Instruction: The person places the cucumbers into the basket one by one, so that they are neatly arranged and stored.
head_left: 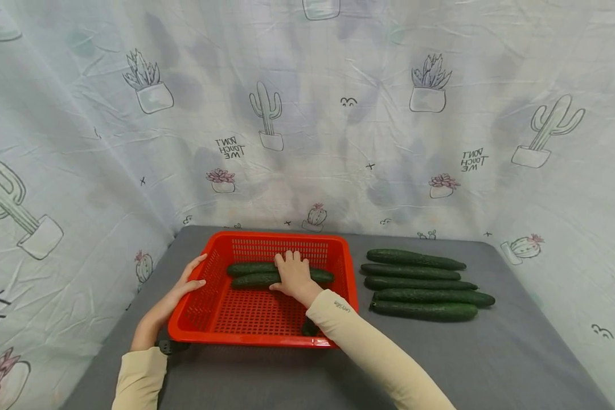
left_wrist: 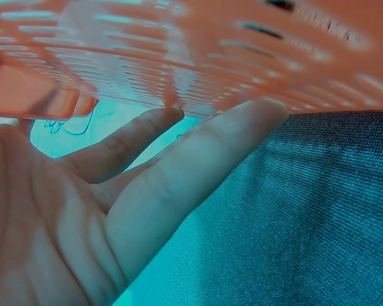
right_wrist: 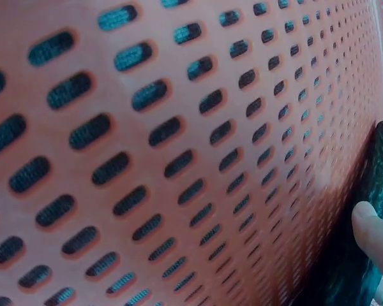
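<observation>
A red perforated plastic basket (head_left: 195, 319) stands on the table. Two dark green cucumbers (head_left: 253, 279) lie side by side inside, toward its back wall. My right hand (head_left: 294, 277) reaches over them from above, fingers across and the thumb against the near side of the front cucumber (right_wrist: 351, 271). Near the front wall, the dark end of another cucumber (head_left: 310, 326) shows, partly hidden by my right sleeve. At the basket's left side my left hand (head_left: 187, 280) touches the outer wall with fingers extended; in the left wrist view the thumb (left_wrist: 198, 159) lies straight along the slotted wall.
Several cucumbers (head_left: 422, 283) lie roughly parallel on the grey table (head_left: 512, 359), right of the basket. A pale curtain (head_left: 307, 142) printed with cacti hangs behind and on both sides. A small black object (head_left: 173, 347) shows at the left wrist.
</observation>
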Demonstrator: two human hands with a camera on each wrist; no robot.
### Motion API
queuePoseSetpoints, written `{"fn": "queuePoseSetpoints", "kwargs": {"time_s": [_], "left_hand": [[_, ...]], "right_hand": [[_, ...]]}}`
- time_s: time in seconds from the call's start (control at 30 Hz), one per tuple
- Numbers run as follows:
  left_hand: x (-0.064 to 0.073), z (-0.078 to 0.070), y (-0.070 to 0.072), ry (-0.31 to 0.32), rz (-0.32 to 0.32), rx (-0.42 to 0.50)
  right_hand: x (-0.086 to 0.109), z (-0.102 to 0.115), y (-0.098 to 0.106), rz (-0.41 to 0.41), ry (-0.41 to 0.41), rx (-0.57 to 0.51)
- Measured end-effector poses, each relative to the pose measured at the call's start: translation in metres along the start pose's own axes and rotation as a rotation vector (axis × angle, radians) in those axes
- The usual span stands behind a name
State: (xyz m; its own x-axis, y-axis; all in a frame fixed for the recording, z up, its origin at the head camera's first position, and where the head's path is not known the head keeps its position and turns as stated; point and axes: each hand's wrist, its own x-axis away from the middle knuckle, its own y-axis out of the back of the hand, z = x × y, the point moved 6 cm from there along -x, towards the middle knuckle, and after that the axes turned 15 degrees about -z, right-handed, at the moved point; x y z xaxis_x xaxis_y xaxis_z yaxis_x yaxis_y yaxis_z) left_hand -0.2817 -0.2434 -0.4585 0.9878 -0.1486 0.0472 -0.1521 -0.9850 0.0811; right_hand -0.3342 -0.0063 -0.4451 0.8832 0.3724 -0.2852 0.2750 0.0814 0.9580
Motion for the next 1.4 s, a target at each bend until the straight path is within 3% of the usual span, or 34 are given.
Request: {"fn": "queuePoseSetpoints", "kwargs": {"time_s": [0.4,0.73,1.4], "left_hand": [[0.001,0.0,0.0,-0.003,-0.009,-0.014],[0.001,0.0,-0.002,-0.003,-0.012,-0.016],[0.002,-0.001,-0.001,-0.017,-0.006,-0.015]], "right_hand": [[-0.003,-0.011,-0.001,0.016,-0.049,-0.065],[-0.002,-0.019,0.01,0.059,-0.066,-0.138],[-0.001,-0.034,0.061,-0.111,-0.066,-0.346]]}}
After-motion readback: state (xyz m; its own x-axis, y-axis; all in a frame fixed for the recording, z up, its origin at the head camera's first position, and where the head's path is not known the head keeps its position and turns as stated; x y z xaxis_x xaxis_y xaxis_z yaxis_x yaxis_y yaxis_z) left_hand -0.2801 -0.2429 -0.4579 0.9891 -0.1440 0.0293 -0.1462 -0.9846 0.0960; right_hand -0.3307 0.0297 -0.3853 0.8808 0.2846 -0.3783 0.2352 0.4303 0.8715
